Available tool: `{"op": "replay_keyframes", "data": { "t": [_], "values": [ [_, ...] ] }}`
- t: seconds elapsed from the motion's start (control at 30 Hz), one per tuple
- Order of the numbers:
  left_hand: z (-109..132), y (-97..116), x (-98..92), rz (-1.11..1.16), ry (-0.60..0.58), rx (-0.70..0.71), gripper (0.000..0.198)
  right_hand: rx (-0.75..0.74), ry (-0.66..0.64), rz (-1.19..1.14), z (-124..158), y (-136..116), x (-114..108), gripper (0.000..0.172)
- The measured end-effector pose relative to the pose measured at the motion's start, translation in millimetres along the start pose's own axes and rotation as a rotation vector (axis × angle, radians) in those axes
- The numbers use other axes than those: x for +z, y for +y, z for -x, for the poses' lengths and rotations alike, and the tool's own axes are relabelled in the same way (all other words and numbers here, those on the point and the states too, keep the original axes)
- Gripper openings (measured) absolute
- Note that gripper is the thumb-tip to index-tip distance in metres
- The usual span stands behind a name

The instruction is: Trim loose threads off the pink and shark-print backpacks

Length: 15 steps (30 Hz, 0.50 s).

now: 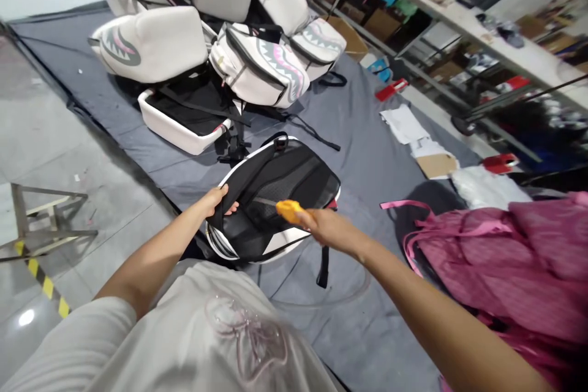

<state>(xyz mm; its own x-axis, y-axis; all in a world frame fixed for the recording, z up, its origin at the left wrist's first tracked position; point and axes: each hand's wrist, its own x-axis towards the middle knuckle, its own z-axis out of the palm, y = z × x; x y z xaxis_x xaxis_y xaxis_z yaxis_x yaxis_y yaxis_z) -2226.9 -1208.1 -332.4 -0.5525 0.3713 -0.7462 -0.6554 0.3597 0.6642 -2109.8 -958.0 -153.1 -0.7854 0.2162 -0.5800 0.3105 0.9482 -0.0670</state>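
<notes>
A black and white backpack [298, 171] lies with its strap side up on the grey cloth [362, 165], close in front of my body. At its left edge, my left hand [220, 201] is closed around a black shoulder strap [243, 180], thumb on top and fingertips showing beneath. Over the backpack's right part, my right hand [319, 225] grips an orange tool [289, 211] that points left. A thin clear hose [340, 303] curves over the cloth below that hand. A loose black strap end [323, 269] hangs from the backpack's near side.
White backpacks with shark-mouth prints [156, 43] are piled at the back left. Pink bags [496, 245] lie at the right. Papers [404, 124] and red items lie at the back right, before a shelf table [487, 43]. A small metal stand [50, 214] is on the left floor.
</notes>
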Motion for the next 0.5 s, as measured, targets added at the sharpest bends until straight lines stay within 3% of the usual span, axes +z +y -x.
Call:
{"op": "replay_keyframes", "data": {
  "t": [0.17, 0.3, 0.37, 0.5],
  "values": [
    [23.3, -5.2, 30.8, -0.393, 0.169, 0.280, 0.045, 0.028, 0.048, -0.035, 13.0, 1.1, -18.0, 0.064],
    [36.8, -17.5, 61.7, -0.751, 0.250, 0.483, 0.065, 0.034, -0.046, 0.032, 28.0, 2.1, -19.4, 0.063],
    [37.6, -19.7, 67.5, -0.881, 0.263, 0.542, 0.065, 0.142, -0.016, 0.104, 35.8, 4.3, -14.2, 0.062],
    [45.3, -17.8, 72.8, -1.047, 0.288, 0.638, 0.060, 0.034, -0.128, 0.044, 41.4, 23.7, -6.5, 0.059]
  ]
}}
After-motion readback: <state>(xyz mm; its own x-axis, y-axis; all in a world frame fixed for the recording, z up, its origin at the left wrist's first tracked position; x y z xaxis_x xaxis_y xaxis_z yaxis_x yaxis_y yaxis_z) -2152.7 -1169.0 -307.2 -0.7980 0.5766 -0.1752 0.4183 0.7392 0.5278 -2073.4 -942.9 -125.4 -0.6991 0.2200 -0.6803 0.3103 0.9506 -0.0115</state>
